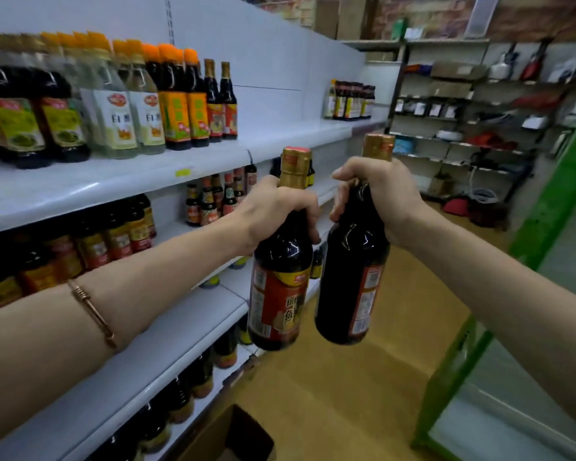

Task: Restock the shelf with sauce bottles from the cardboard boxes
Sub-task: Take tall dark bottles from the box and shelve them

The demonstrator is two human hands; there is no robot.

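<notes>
My left hand [276, 211] grips the neck of a dark sauce bottle [278, 287] with a red label and gold cap. My right hand [379, 197] grips the neck of a second dark sauce bottle [350, 287] of the same kind, its label turned to the right. Both bottles hang upright in the air, side by side, in front of the white shelf [147, 181]. The top shelf board holds sauce bottles at its left and a small group far right, with a bare stretch between. A cardboard box [233, 437] lies open on the floor below.
Lower shelf boards [187, 331] carry rows of dark bottles. A green frame [546, 227] stands at the right. Racks of mixed goods [463, 121] fill the back of the aisle, with the tan floor [363, 394] between.
</notes>
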